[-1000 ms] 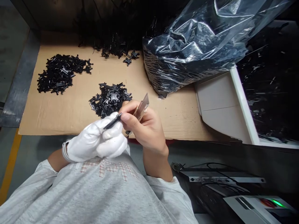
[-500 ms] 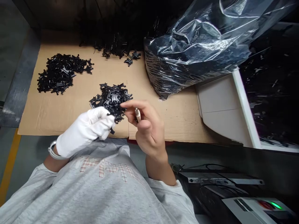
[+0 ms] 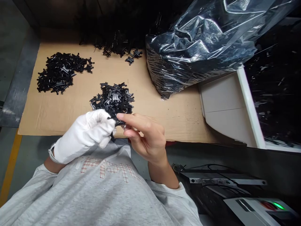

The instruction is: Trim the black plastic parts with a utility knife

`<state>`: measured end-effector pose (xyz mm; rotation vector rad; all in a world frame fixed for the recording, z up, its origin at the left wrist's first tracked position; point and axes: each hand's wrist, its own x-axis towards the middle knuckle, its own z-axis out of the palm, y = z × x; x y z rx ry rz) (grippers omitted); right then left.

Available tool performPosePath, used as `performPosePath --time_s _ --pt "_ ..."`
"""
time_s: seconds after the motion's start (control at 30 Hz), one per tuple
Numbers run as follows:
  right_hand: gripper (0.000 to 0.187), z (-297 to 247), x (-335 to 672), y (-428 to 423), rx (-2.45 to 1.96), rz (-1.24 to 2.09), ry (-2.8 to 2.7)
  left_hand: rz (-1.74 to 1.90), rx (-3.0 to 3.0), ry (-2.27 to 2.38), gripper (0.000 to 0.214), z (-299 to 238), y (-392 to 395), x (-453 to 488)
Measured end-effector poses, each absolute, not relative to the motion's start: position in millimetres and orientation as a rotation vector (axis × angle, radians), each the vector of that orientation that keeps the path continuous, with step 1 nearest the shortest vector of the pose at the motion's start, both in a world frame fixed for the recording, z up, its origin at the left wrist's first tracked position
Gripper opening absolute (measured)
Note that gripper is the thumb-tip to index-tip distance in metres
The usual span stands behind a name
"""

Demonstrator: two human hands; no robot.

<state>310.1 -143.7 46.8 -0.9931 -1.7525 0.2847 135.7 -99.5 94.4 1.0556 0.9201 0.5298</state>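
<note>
My left hand (image 3: 84, 136), in a white fabric glove, pinches a small black plastic part (image 3: 112, 123) at its fingertips. The part's lower end pokes out below the glove. My right hand (image 3: 145, 138) is bare, and its index finger reaches to that part and touches it. A small metal-handled knife (image 3: 126, 127) sits mostly hidden in my right fingers, with only a slight glint showing. Just beyond my hands lies a heap of similar black parts (image 3: 113, 99).
The heap rests on a cardboard sheet (image 3: 171, 122), with another heap (image 3: 58, 72) to the left and more parts behind. A bulging plastic bag of black parts (image 3: 195, 53) stands at the back right, beside a bin (image 3: 272, 94). A metal bracket (image 3: 221, 180) and cables lie at lower right.
The knife, plainly visible a second ago, has turned into my right fingers and is now nearly hidden. My right hand has moved down to the part, and my left hand has moved slightly left.
</note>
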Motion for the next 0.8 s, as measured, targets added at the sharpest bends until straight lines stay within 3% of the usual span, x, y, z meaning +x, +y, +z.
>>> performPosePath --time_s 0.4,0.63,0.73,0.8 --pt "0.031 51.1 313.5 -140.6 -1.039 0.737 -1.431 0.461 1.138 0.907 0.041 88.8 -95.2 132.1" --pt "0.007 47.9 312.2 -123.9 -1.187 0.936 -1.35 0.568 1.338 0.933 0.032 64.1 -84.8 150.0" --pt "0.01 38.3 318.7 -106.4 -1.287 0.938 -1.372 0.618 1.413 1.051 0.019 43.1 -69.9 139.9" --pt "0.012 29.5 322.8 -93.0 -1.362 0.873 -1.433 0.703 1.541 1.294 0.025 28.1 -52.4 122.2"
